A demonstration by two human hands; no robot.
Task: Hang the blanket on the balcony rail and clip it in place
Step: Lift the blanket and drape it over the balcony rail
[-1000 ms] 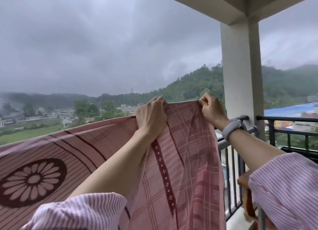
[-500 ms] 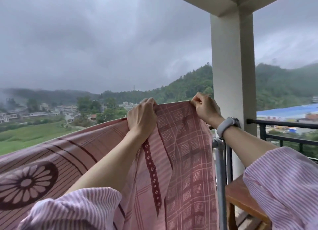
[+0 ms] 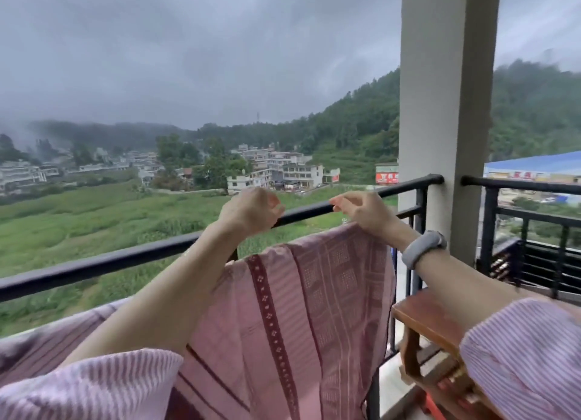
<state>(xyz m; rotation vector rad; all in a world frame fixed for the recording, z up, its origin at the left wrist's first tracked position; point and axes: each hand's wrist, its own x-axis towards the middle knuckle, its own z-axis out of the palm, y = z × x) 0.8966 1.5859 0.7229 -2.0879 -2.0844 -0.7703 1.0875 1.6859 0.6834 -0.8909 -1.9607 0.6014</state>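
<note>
**Blanket below the rail, our hands up at it**

Our left hand (image 3: 251, 210) has its fingers (image 3: 273, 206) curled in loosely, and we can't see any cloth in them. On the right hand (image 3: 361, 210) the fingers (image 3: 338, 203) are spread loose and open, tips right by the black balcony rail (image 3: 125, 257), heel of the hand touching the blanket's top edge. The pink patterned blanket (image 3: 314, 309) sags below the rail, between us and the bars, its upper edge running down to the left. There's a grey watch (image 3: 423, 252) on our right wrist and striped sleeves (image 3: 518, 356) on both arms. A wooden counter (image 3: 430, 320) sits just right of the blanket, beside the pillar (image 3: 446, 105).
</note>
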